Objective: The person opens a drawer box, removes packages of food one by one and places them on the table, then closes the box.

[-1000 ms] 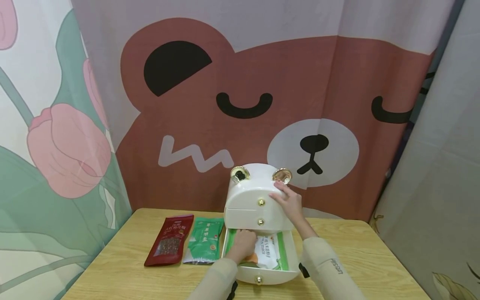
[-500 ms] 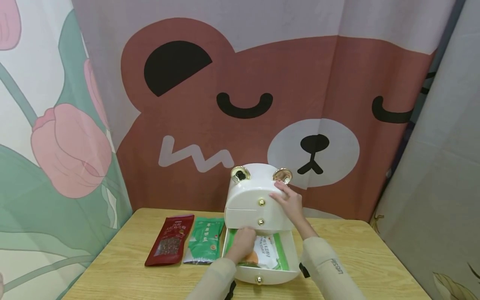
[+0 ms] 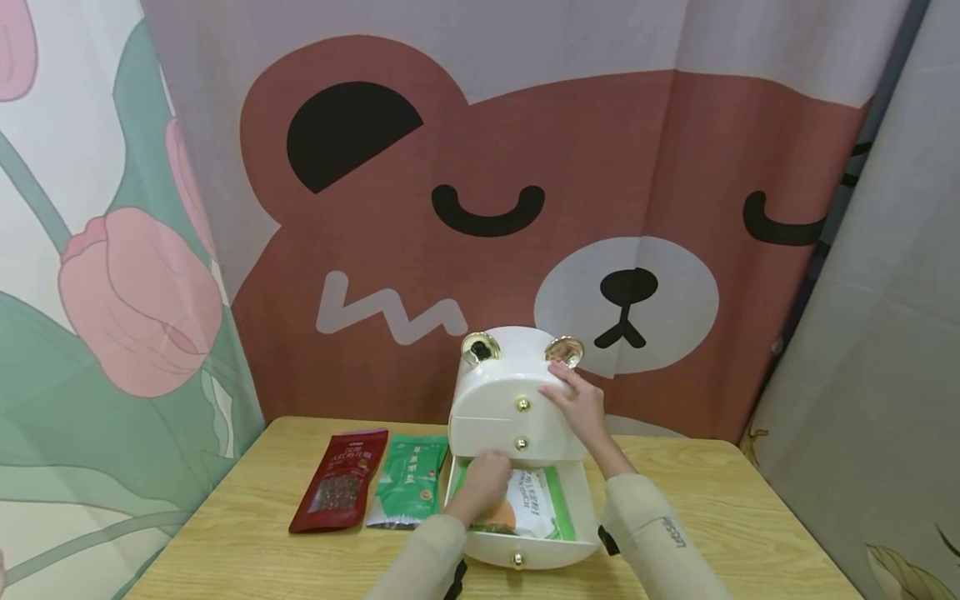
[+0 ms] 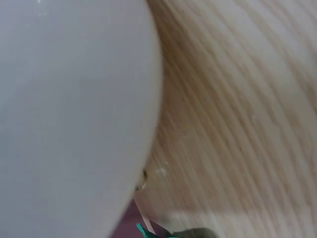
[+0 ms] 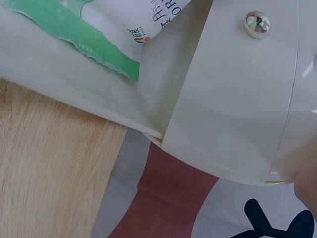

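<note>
A white drawer cabinet [image 3: 487, 396] with round gold ears stands on the table, its bottom drawer [image 3: 491, 552] pulled out. In that drawer lies a green-and-white packet of corn starch [image 3: 534, 504]. My left hand [image 3: 483, 483] is down in the drawer, over the packet's left part, with its fingertips hidden; whether they pinch the packet I cannot tell. My right hand [image 3: 583, 408] rests on the cabinet's upper right edge, fingers extended over the front. The right wrist view shows the packet's green end [image 5: 106, 54] inside the drawer. A pale curved surface [image 4: 74, 114] fills the left wrist view's left half.
Left of the cabinet, a dark red pouch [image 3: 339, 482] with a see-through window and a green packet [image 3: 410, 482] lie side by side on the wooden table [image 3: 247, 533]. A curtain with a bear print [image 3: 480, 275] hangs right behind the table.
My left hand has shifted slightly toward the back of the drawer over the packet. My right hand stays in place on the cabinet.
</note>
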The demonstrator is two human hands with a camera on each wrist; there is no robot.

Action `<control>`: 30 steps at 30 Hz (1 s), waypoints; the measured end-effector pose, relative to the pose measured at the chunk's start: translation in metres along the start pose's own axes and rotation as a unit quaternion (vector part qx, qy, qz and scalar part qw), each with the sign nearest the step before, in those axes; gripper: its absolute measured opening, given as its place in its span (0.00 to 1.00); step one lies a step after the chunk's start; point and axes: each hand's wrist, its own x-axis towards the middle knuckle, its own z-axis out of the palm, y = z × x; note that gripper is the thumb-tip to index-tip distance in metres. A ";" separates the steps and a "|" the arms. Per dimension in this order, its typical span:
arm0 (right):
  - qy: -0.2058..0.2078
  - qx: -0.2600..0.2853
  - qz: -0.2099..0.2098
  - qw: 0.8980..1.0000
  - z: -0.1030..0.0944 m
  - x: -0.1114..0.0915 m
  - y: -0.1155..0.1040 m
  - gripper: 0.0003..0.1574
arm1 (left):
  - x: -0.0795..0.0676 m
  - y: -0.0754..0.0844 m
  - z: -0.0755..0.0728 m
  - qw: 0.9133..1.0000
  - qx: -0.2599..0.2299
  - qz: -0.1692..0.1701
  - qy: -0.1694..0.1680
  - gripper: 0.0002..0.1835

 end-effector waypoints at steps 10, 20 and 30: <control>0.005 0.006 -0.004 1.000 0.001 0.000 0.001 0.24 | -0.002 -0.007 0.002 0.999 0.016 0.044 0.027 0.07; 0.001 0.007 0.001 1.000 0.001 0.001 0.001 0.24 | 0.005 -0.011 -0.006 0.999 -0.010 0.040 0.019 0.09; 0.002 0.001 0.000 1.000 0.002 0.000 0.002 0.24 | 0.003 -0.006 -0.015 0.999 -0.024 0.032 0.007 0.07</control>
